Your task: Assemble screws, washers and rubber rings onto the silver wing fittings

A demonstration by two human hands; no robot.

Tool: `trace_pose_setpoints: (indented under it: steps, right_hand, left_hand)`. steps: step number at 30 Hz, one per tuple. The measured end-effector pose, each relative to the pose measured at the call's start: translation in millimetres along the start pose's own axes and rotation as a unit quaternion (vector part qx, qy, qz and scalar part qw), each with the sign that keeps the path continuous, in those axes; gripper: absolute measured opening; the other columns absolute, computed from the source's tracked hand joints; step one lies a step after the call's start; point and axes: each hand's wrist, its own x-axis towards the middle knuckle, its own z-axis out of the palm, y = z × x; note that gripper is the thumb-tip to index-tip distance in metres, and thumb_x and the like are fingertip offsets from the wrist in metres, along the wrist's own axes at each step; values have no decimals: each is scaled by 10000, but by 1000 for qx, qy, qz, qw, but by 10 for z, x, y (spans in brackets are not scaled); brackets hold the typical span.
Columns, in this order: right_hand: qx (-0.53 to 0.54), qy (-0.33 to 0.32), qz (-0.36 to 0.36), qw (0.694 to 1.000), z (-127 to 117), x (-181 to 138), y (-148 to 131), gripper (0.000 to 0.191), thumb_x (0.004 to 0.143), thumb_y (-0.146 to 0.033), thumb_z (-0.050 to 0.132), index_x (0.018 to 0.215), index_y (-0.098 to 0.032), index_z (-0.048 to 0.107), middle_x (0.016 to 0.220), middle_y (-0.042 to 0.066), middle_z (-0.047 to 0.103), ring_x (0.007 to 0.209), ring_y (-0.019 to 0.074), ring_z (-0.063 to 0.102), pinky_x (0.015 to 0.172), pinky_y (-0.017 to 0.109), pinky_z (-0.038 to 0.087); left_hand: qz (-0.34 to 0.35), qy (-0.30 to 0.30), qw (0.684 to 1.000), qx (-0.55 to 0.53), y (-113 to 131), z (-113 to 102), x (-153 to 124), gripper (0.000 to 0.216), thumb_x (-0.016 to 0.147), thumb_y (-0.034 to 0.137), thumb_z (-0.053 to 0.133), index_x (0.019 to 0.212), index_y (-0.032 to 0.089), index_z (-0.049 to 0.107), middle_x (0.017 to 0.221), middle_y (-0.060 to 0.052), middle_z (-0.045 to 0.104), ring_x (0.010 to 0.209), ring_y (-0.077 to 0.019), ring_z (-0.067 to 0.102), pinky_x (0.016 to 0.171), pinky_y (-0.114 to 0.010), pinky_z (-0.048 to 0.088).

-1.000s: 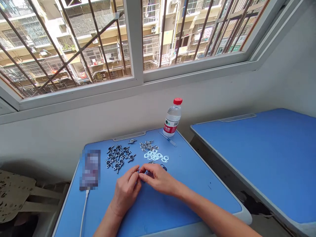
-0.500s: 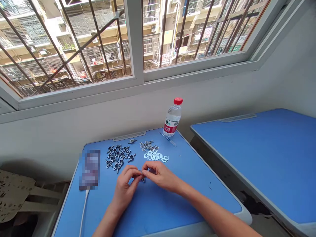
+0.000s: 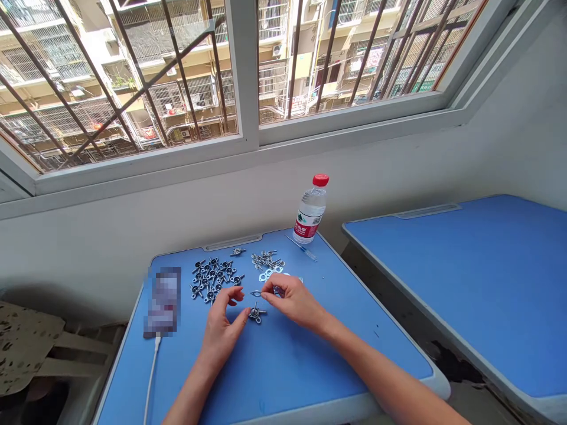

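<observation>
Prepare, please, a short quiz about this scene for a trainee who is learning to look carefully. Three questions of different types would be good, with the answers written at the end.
1. True or false: the left hand is holding the small metal piece.
2. Which of these lies nearest to the bottle?
A) phone
B) screwdriver
C) cable
3. Fill in the colour: the cable at the phone's lower edge is ____.

Key:
1. False; the right hand holds the small metal piece.
2. B
3. white
</observation>
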Motion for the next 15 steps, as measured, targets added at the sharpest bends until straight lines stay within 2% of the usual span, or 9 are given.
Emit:
trace_pose_setpoints:
  steps: [3,6,11,15]
  right_hand:
    - [-50,-2,12,999,-5,16,83,170,769,-68,582,657,-187,627,693,1,630,681,148,567,640,253,411]
    - [-98,-25,-9,995,27,7,128,204,743,-7,574,648,-182,623,678,-8,613,658,135,558,616,236,392]
    - [-145,-59,-62,986,82,-19,173,200,747,5,585,696,-182,636,721,-4,615,657,127,567,606,219,382]
    - [-177,-99,-143,969,69,-30,197,185,773,-23,566,748,-193,635,769,5,627,647,122,567,586,209,367]
  left_hand:
    - [-13,-53,998,38,-48,8,-2,433,774,180,663,1193,241,571,1099,-54,656,1035,-226,627,896,-383,517]
    - [-9,-93,994,63,-118,50,-18,495,749,128,661,1221,239,561,1088,-59,661,1041,-241,621,931,-427,498]
    - [4,-105,990,91,-202,100,-26,481,775,105,625,1233,238,560,1050,-61,679,1005,-245,622,934,-455,484]
    - [16,-101,990,102,-202,101,-13,448,798,121,610,1229,233,565,1027,-63,685,978,-243,621,904,-437,492]
